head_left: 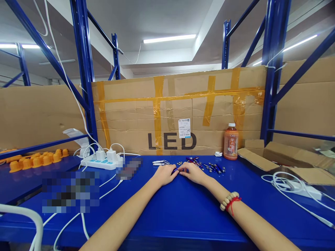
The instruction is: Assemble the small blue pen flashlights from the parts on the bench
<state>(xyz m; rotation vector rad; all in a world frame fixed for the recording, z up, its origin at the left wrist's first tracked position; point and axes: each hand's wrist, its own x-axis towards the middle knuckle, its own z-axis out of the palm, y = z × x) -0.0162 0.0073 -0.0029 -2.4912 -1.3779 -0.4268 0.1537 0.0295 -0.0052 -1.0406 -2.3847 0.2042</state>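
My left hand [164, 175] and my right hand [193, 172] meet at the middle of the blue table [180, 209], fingers curled. Together they pinch a small blue pen-like part [177, 170] between their fingertips. Just beyond the right hand lies a scatter of small blue and red tubes and metal pieces [206, 164]. A few silver pieces [160, 162] lie just beyond the left hand. My right wrist wears a bead bracelet with a red string [229, 202].
An orange drink bottle [230, 142] stands at the back right beside an open cardboard box [285, 158]. A white power strip with chargers [103, 159] and cables sits back left. Orange caps [39, 159] lie far left. A taped cardboard wall marked LED [180, 111] closes the back.
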